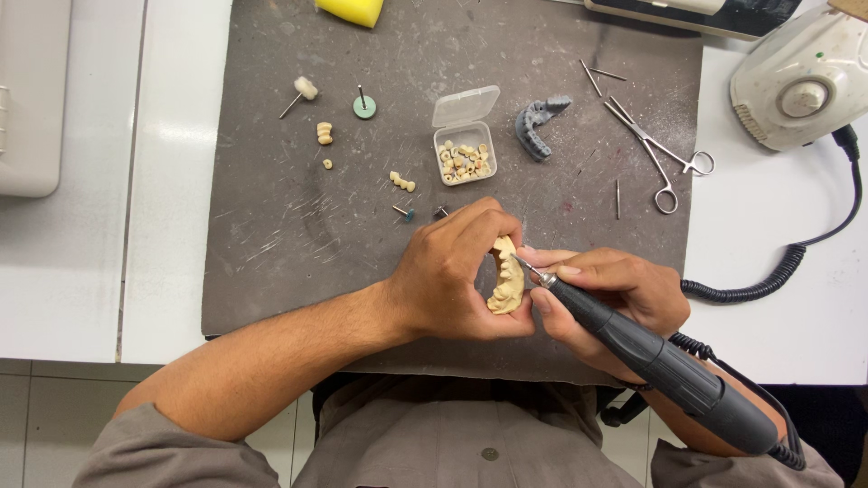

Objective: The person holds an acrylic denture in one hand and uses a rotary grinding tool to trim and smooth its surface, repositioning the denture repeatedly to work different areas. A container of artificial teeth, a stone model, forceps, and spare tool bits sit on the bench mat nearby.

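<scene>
The left hand (452, 280) is grasping a cream plaster dental model (506, 280) over the grey mat (271, 235). The right hand (615, 298) is gripping a black rotary handpiece (669, 370) (its bur touching the model)

Cream model (507, 280), black handpiece (665, 366), grey mat (289, 226), yellow sponge (351, 10), perhaps green disc (364, 107), dark grey arch (539, 125).
</scene>
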